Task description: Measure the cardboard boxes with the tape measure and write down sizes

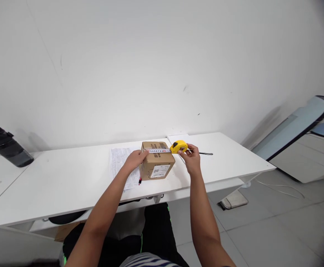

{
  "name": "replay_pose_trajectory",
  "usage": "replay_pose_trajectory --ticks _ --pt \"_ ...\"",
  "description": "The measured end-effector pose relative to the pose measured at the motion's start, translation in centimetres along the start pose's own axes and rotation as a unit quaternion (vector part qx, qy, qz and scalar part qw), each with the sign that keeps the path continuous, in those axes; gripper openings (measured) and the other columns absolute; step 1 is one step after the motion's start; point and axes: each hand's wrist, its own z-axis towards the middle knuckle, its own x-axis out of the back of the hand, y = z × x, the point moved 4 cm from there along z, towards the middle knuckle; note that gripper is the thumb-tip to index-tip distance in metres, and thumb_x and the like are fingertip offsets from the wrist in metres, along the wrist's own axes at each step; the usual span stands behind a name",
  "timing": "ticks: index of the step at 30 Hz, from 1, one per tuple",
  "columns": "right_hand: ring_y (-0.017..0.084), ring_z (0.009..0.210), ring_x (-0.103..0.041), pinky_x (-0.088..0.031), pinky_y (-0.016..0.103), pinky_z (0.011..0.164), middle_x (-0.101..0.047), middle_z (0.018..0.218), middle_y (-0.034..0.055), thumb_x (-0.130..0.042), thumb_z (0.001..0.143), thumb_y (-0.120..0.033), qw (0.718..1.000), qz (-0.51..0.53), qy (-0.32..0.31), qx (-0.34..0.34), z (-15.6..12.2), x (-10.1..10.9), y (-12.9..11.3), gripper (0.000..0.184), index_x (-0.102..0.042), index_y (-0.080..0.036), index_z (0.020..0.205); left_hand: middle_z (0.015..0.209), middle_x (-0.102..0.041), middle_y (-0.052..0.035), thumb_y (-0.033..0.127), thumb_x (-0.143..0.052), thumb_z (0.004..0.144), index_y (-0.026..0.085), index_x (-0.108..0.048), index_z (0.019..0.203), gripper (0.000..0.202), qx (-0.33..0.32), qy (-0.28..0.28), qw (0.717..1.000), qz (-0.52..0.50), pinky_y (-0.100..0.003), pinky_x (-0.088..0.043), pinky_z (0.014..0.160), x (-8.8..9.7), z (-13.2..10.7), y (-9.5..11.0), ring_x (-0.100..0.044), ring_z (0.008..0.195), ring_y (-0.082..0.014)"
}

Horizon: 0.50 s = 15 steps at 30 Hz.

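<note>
A small brown cardboard box (160, 159) with printing on top and a white label on its front stands on the white table. Across its top lies the pulled-out blade of a yellow tape measure (178, 146), numbers facing up. My right hand (191, 157) is closed around the tape measure's case at the box's right edge; a black wrist strap trails from it to the right. At the box's left edge my left hand (136, 159) pinches the blade's end against the cardboard. Under the box's left side lies a handwritten sheet of paper (119, 161).
A dark water bottle (9, 148) stands at the left on the white table (67, 178). A pen, mostly hidden, lies by the box's lower left corner. White paper (175, 138) lies behind the box. The wall runs along the back; a glass-like panel (292, 124) leans at right.
</note>
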Motion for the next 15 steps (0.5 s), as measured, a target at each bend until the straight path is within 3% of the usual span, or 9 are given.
replay_pose_trajectory --ticks 6,11,15 --pt "0.019 0.100 -0.066 -0.059 0.043 0.092 -0.064 0.114 0.0052 -0.090 0.062 -0.037 0.999 -0.001 -0.007 0.034 -0.9 -0.8 -3.0 0.062 -0.059 -0.025 0.114 0.073 -0.064 -0.0023 0.060 -0.052 0.089 0.022 -0.046 0.066 0.045 -0.035 0.015 0.999 -0.006 -0.030 -0.034 0.060 1.1 -0.8 0.9 -0.053 0.065 -0.0174" --pt "0.020 0.113 -0.063 -0.059 0.039 0.090 -0.056 0.127 0.0045 -0.084 0.073 -0.028 0.979 -0.043 -0.084 0.183 -4.8 -3.3 -7.5 0.050 -0.057 -0.030 0.114 0.074 -0.063 -0.0003 0.056 -0.057 0.091 0.021 -0.053 0.069 0.042 -0.106 -0.010 0.990 -0.087 -0.028 -0.037 0.064 0.9 -3.5 2.5 -0.050 0.066 -0.0140" --pt "0.021 0.117 -0.061 -0.061 0.038 0.084 -0.053 0.123 0.0060 -0.076 0.080 -0.020 0.943 -0.088 -0.148 0.285 -8.5 -6.4 -9.7 0.042 -0.050 -0.030 0.113 0.077 -0.066 -0.0009 0.064 -0.063 0.087 0.020 -0.060 0.081 0.045 -0.113 -0.026 0.957 -0.265 -0.029 -0.046 0.075 -0.1 -5.8 2.8 -0.059 0.072 -0.0138"
